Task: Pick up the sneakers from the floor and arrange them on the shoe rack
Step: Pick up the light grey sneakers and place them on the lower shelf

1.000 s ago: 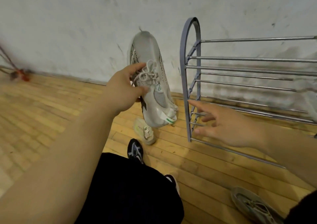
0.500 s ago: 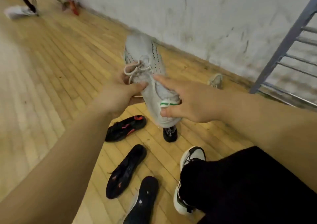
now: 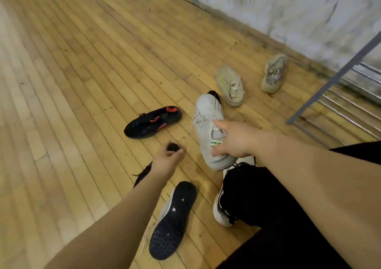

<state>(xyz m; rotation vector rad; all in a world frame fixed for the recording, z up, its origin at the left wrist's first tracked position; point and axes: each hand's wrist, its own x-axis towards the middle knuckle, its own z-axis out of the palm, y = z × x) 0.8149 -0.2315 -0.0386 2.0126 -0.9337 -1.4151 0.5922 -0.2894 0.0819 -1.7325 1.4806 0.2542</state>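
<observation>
White-grey sneaker (image 3: pixel 207 122) has changed hands. A second ago the left hand (image 3: pixel 165 161) held it up beside the shoe rack (image 3: pixel 334 73), and half a second ago both hands were on it. Now the right hand (image 3: pixel 233 143) alone grips it, fingers (image 3: pixel 219 123) hooked into the collar by the green-striped heel tab. It sits low by the floor (image 3: pixel 82 83); whether it rests there I cannot tell. The freed left hand has dropped to a black sneaker (image 3: pixel 172 146) on the boards and curls its fingers and thumb round that shoe's end. The view has swung off the rack, leaving only its grey post at the right edge. The handover probably lets two shoes go to the rack in one trip.
</observation>
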